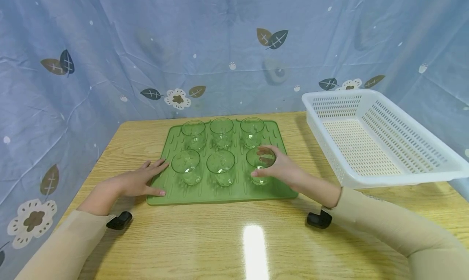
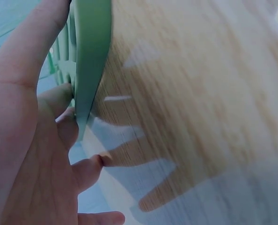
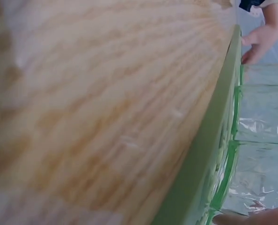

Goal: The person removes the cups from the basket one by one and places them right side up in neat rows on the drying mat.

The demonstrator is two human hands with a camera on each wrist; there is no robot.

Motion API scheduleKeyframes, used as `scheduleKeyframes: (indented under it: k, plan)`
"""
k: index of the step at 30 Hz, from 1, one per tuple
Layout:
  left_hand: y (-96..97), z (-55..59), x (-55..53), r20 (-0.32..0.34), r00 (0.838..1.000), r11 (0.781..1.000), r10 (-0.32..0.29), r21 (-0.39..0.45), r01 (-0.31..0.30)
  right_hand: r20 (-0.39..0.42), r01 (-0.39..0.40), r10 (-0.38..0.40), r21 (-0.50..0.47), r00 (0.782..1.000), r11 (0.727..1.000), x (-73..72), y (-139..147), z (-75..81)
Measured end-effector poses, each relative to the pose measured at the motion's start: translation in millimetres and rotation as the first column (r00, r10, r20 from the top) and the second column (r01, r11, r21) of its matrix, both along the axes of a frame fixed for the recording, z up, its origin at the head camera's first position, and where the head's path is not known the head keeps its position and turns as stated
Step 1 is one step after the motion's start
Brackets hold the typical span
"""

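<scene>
A green drying mat (image 1: 220, 195) lies on the table, bearing several clear glasses in a back row and a front row. My right hand (image 1: 283, 169) is around the front right glass (image 1: 254, 162), thumb on the near side and fingers behind it; this glass stands on the mat. To its left are the front middle glass (image 1: 221, 168) and the front left glass (image 1: 187, 168). With fingers spread, my left hand (image 1: 137, 182) rests on the left edge of the mat. The left wrist view shows that hand's thumb (image 2: 29, 47) along the mat's edge.
On the right of the wooden table (image 1: 183, 239) sits a white perforated basket (image 1: 331, 149), nothing inside it. A blue patterned curtain (image 1: 227, 48) hangs behind the table and at its sides.
</scene>
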State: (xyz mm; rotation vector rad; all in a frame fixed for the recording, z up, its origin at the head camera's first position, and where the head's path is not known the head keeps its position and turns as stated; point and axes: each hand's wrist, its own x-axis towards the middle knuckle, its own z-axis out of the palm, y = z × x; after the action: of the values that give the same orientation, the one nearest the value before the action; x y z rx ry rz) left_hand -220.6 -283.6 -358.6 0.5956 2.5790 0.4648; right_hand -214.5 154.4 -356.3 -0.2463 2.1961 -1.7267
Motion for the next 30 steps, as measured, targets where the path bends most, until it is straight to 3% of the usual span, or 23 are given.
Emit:
scheduleKeyframes:
  k: [8,23,30]
  plan:
    - [-0.2,0.9,0.6,0.002,1.0,1.0,0.009,-0.002,-0.009,-0.028,0.008,-0.009,-0.032,1.0,0.999,2.7,-6.1,-4.0]
    - [-0.5,-0.1,-0.6,0.006,1.0,1.0,0.005,-0.006,-0.005,-0.006,0.0,-0.001,-0.066,1.0,0.998,8.0,-2.5,-4.5]
    - [-0.3,-2.0,-0.6,0.012,1.0,1.0,0.007,0.009,-0.007,-0.03,-0.045,0.043,-0.075,0.999,0.996,9.2,8.3,-3.3]
